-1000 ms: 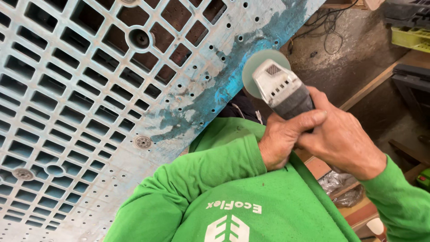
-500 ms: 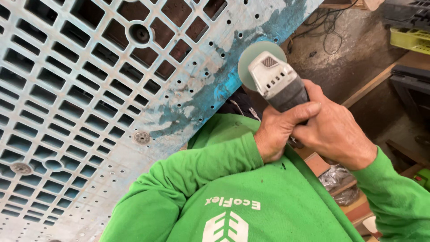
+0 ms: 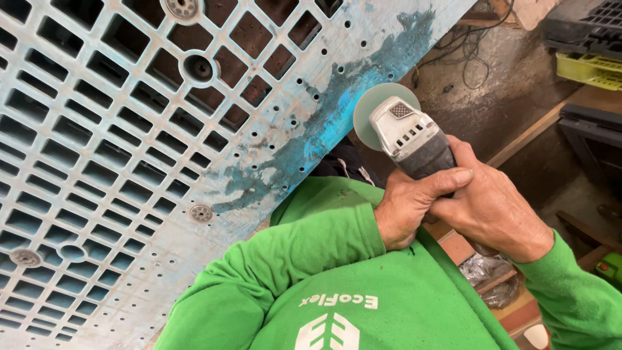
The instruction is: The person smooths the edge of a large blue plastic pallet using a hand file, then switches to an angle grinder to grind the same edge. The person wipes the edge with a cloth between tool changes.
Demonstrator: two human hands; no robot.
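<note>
Tool: one angle grinder [image 3: 409, 135], grey head, dark body, pale round disc at its front

Panel: one pale blue perforated panel [image 3: 129, 149], tilted, its long edge running from lower left to upper right

Key relation: the disc sits just beside the panel's scraped edge, up and left of both hands; the grinder's long axis points up-left toward that edge

Left hand [image 3: 408, 207]: grip closed around the grinder body, nearer the panel

Right hand [image 3: 495, 210]: grip closed on the rear of the body

Clothing: green sleeves
</note>
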